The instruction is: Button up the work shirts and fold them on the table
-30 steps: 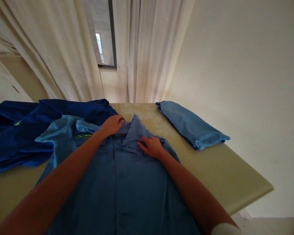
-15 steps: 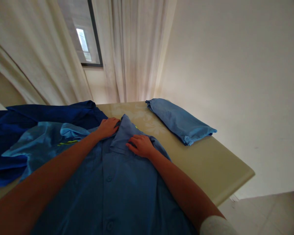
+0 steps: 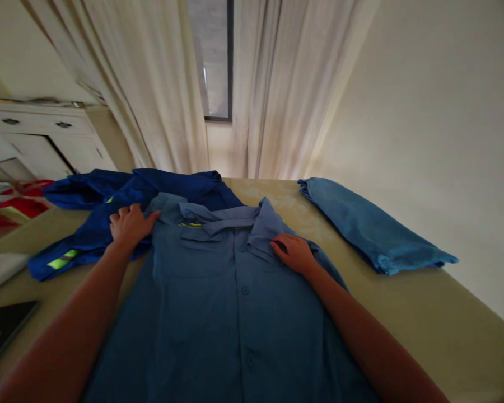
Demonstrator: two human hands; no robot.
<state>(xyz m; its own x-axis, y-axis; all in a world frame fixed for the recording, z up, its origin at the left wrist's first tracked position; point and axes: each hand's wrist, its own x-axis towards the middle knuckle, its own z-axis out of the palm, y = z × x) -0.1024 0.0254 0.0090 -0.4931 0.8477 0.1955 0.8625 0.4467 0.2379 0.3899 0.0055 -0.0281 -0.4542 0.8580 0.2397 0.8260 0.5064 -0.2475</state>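
A blue-grey work shirt (image 3: 197, 302) lies front up before me, its buttons down the middle, its collar (image 3: 261, 229) at the far end and thin yellow-green trim on the chest. My left hand (image 3: 131, 225) is at the shirt's left shoulder edge, fingers apart and thumb pointing over the fabric. My right hand (image 3: 294, 253) rests on the right chest just below the collar, fingers loosely bent and thumb apart. Under and beyond the shirt's left shoulder is a dark blue garment (image 3: 185, 182) with yellow-green reflective strips.
A folded blue garment (image 3: 361, 221) lies at the right on the yellowish table (image 3: 428, 336). At the left edge are a dark flat object (image 3: 8, 322) and a white object (image 3: 2, 271). Behind stand curtains (image 3: 151, 84) and a white cabinet (image 3: 46, 131); red items (image 3: 23, 204) sit far left.
My left hand has moved from the collar to the shirt's left shoulder, and the left front now lies spread out. My right hand stays near the collar. The view has turned left.
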